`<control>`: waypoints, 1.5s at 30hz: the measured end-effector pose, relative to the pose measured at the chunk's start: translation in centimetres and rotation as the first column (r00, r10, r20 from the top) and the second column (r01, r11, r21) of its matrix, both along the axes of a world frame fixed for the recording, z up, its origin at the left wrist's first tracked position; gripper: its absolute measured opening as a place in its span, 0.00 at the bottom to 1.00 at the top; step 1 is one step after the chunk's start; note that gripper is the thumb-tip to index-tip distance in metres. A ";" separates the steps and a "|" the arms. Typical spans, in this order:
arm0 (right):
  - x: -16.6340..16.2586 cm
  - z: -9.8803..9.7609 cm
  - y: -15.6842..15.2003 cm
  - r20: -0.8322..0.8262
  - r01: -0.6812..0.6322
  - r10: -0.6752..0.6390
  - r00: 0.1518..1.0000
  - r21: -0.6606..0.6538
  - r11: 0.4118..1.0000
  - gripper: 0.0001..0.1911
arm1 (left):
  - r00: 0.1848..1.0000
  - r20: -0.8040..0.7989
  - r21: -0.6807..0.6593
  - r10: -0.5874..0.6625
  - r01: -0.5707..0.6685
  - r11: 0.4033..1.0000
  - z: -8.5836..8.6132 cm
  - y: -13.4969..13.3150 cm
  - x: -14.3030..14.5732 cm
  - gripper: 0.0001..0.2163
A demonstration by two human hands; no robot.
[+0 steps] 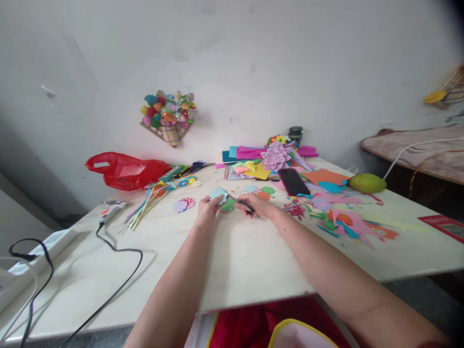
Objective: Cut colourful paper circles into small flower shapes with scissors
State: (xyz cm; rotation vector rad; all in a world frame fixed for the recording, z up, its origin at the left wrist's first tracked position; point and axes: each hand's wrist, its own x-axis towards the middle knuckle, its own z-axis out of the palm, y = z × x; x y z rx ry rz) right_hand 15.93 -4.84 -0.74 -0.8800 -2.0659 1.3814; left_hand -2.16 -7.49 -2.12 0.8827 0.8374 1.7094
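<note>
My left hand [209, 209] pinches a light blue paper flower [218, 195] with a scalloped edge. In my right hand [256, 204] is a pair of scissors [248, 208] with dark handles, its blades pointing left at the flower's edge. Below the blades lies a green paper piece [228, 206]. Just beyond my right hand are a green round cutout [268, 190] and an orange one [263, 195]. Lilac and pink scalloped cutouts [183, 205] rest left of my left hand. Whether the blades are cutting at this instant is too small to tell.
Coloured scraps [348, 222], a phone [294, 182] and a green mango-like fruit [368, 183] lie to the right. Leftward are thin sticks [148, 208], a red plastic bag [126, 171], a glue gun [113, 211] with its cord, and a power strip [47, 249]. Foam sheets [250, 152] are stacked by the wall.
</note>
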 end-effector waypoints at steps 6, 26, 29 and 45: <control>-0.1 -0.2 0.2 -0.011 0.000 0.000 1.000 0.006 1.000 0.14 | 1.000 -0.001 -0.008 0.001 -0.001 1.000 -0.2 0.1 -0.2 0.12; 1.0 0.0 0.6 -0.041 -0.109 0.107 0.993 -0.069 0.992 0.15 | 1.000 -0.011 -0.002 0.002 -0.002 1.000 -0.2 0.1 -0.5 0.14; 0.9 -0.2 0.7 -0.053 -0.105 0.102 0.993 -0.068 0.992 0.16 | 0.999 -0.031 -0.005 -0.012 0.012 1.000 -0.2 0.1 -0.4 0.14; 0.2 0.1 0.2 -0.012 -0.024 0.023 1.000 -0.025 0.999 0.15 | 0.999 -0.025 -0.023 -0.024 0.023 0.999 -0.1 -0.1 0.0 0.14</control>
